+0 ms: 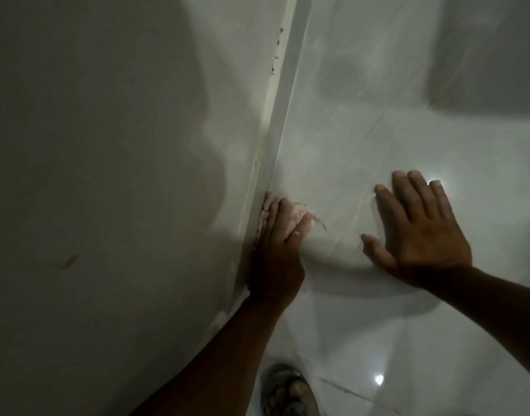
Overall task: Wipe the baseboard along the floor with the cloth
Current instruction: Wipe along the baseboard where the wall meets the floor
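Observation:
A pale baseboard (283, 94) runs from the top centre down to the lower left, between the grey wall and the glossy white floor. My left hand (277, 259) presses a whitish cloth with a reddish pattern (296, 213) flat against the baseboard; the cloth shows above and beside my fingers and a frayed edge trails onto the floor. My right hand (420, 232) lies flat on the floor tiles to the right, fingers spread, holding nothing.
The grey wall (107, 175) fills the left half, with a small brown mark low down. Dark specks dot the baseboard's upper edge (277, 52). A foot in a sandal (290, 391) stands on the tiled floor (378, 130) at the bottom centre.

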